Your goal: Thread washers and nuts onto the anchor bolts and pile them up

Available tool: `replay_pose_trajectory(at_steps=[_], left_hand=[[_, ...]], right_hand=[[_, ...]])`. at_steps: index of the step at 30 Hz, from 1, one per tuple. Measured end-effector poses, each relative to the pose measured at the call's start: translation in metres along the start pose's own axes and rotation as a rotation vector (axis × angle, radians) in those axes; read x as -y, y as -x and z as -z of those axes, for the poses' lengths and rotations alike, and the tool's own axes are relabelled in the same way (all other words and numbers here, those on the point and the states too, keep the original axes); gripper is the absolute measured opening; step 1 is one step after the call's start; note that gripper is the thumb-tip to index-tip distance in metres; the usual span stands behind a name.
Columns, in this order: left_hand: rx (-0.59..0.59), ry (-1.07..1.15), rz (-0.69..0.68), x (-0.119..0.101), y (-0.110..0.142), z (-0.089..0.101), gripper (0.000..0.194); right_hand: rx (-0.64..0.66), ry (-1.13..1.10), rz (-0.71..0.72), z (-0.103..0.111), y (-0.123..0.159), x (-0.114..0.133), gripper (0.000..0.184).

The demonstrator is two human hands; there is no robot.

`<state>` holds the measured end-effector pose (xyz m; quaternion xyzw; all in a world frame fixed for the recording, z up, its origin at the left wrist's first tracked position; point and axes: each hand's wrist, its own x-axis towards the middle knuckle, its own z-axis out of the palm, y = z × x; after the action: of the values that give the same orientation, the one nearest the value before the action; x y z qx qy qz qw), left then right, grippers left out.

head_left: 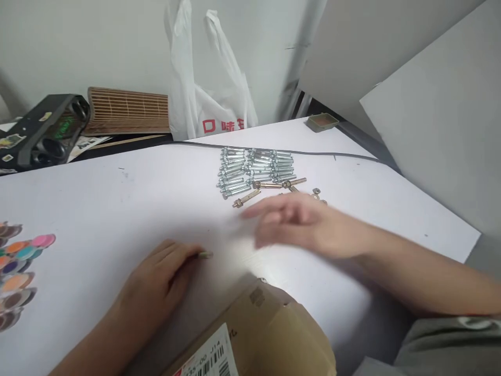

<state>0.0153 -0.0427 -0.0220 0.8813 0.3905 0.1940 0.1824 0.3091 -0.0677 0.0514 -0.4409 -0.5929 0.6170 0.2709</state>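
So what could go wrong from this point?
The right hand is blurred and sits low, close to the brass bolts and loose nuts; it might knock them out of place or into the neat silver bolts. The left hand seems to pinch a small part at its fingertips; it could slip and roll. The cardboard box crowds the near edge.

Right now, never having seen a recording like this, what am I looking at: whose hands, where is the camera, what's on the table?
One picture, from a camera worn on a person's head, looking down at their own bare hands. The left hand rests on the white table, fingertips on a small greenish piece, too blurred to name. The right hand, blurred, is open above the table near loose brass-coloured bolts. Behind them lie rows of silver anchor bolts. A cardboard box sits nearest the person; coloured discs lie at left.
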Motion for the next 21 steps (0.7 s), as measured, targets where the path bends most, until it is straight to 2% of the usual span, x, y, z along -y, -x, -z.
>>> replay_pose_trajectory(at_steps=[1, 3, 4, 5, 8, 11, 14, 19, 21], left_hand=[[-0.008, 0.036, 0.089, -0.001, -0.001, 0.001, 0.015], [-0.026, 0.102, 0.257, -0.002, -0.004, 0.003, 0.015], [-0.026, 0.131, 0.315, -0.002, -0.005, 0.003, 0.017], [-0.014, 0.154, 0.348, -0.002, -0.006, 0.004, 0.019], [0.034, 0.186, 0.376, -0.002, -0.009, 0.005, 0.022], [0.051, 0.173, 0.385, -0.003, -0.011, 0.005, 0.021], [0.056, 0.163, 0.397, -0.005, -0.011, 0.006, 0.021], [0.055, 0.186, 0.412, -0.006, -0.011, 0.007, 0.022], [0.069, 0.183, 0.399, -0.005, -0.011, 0.007, 0.022]], right_hand=[[-0.187, 0.148, 0.056, 0.018, 0.014, -0.003, 0.033], [-0.546, 0.451, 0.004, 0.054, 0.038, -0.015, 0.023], [-0.631, 0.603, -0.085, 0.07, 0.048, -0.022, 0.021], [-0.649, 0.753, -0.173, 0.083, 0.055, -0.03, 0.02], [-0.577, 0.967, -0.314, 0.101, 0.063, -0.05, 0.022], [-0.489, 0.998, -0.36, 0.1, 0.06, -0.059, 0.027], [-0.439, 0.959, -0.368, 0.098, 0.054, -0.057, 0.029], [-0.327, 0.867, -0.406, 0.101, 0.049, -0.047, 0.017], [-0.326, 0.853, -0.412, 0.102, 0.049, -0.041, 0.018]])
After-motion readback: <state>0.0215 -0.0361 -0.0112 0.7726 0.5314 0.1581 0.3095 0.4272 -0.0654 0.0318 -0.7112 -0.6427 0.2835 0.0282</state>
